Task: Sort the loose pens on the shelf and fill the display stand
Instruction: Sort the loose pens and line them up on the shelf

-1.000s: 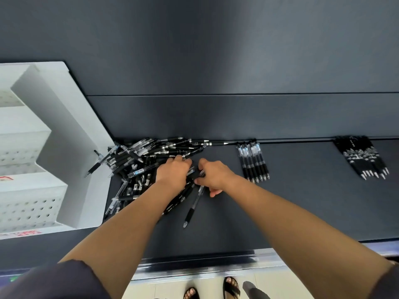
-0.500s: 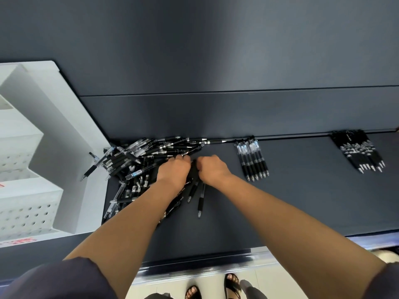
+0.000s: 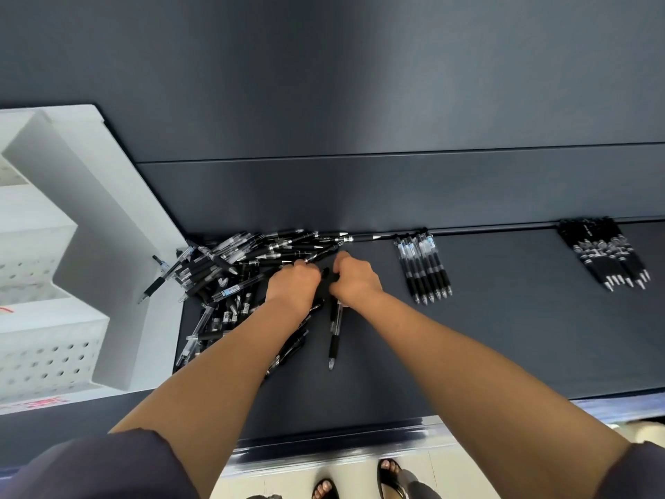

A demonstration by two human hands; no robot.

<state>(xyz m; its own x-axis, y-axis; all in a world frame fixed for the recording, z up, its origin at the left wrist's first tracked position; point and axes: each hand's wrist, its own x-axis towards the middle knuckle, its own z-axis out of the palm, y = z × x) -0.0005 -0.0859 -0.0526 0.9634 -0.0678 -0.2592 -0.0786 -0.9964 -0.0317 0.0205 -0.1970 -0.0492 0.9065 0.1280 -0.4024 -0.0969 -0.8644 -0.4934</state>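
Loose pens (image 3: 237, 268), black and clear-barrelled, lie heaped at the nine o'clock end of the dark shelf (image 3: 503, 354), against the white display stand (image 3: 90, 246). Left grip (image 3: 293, 286) and right grip (image 3: 354, 279), fingers curled, clasp a black bundle (image 3: 325, 282) between them. A sorted row (image 3: 424, 270) and a farther batch (image 3: 611, 259) lie toward three o'clock.
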